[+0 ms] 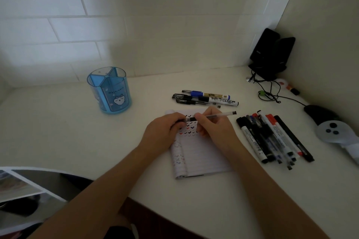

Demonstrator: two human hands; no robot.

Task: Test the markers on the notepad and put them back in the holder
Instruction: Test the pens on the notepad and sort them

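Both hands meet over the far half of the notepad [202,153], which lies open on the table [58,122] with rows of small tick marks in black, red and blue across its top lines. Between them is a clear-barrelled pen [213,116], held just above the page. Its long axis runs left to right, the right end tilted slightly toward the far side and sticking out free past the knuckles. The right hand [213,124] pinches the barrel near its middle, fingers curled round it. The left hand [165,132] is closed on the pen's left end, which is hidden in its fingers, so I cannot tell whether a cap sits there. This looks like a cap being pulled off or pushed on along that axis; which one the frame does not settle. The holder [109,91], a blue cup with dividers, stands upright far and well to the left, nearer the left hand, with nothing visible inside it. One small cluster of markers [206,99] lies just beyond the notepad, and a larger row [272,137] lies to its right, near the right hand. Any return to the holder means carrying the pen leftward and turning it upright.
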